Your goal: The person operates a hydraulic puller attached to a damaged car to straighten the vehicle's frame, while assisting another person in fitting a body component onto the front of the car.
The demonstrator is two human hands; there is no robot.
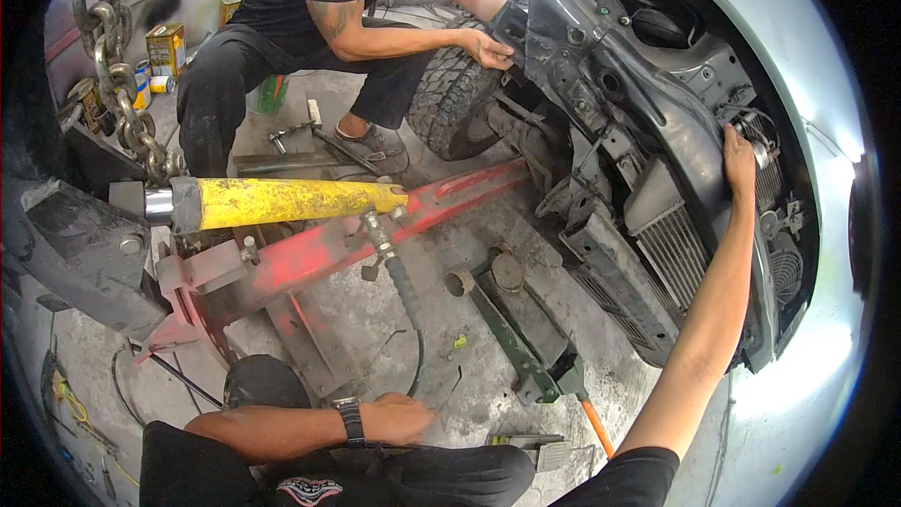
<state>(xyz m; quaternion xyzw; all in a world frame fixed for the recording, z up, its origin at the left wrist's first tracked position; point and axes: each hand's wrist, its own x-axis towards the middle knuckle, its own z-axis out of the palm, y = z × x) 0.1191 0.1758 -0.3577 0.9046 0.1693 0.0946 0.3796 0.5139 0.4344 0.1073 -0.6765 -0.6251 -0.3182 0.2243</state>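
Note:
My right hand (740, 161) reaches up to the car's stripped front end and grips the edge of the dark metal front panel (690, 155). Beside its fingers sits a shiny round metal part (760, 152). A finned cooler (674, 249) lies lower in the same front end. My left hand (399, 419), with a watch on the wrist, is curled closed over my lap; I cannot tell what, if anything, is in it. A thin bent wire (458, 380) shows just beyond that hand. Near it runs a black hose (410, 305), joined to a yellow hydraulic cylinder (291, 203).
A red beam (328, 249) runs under the cylinder toward the car's tyre (450, 99). A heavy chain (114, 56) hangs at left. A green floor jack (526, 319) stands on the concrete. Opposite, a crouching person (310, 0) has both hands at the car's corner. Cans (166, 49) stand behind.

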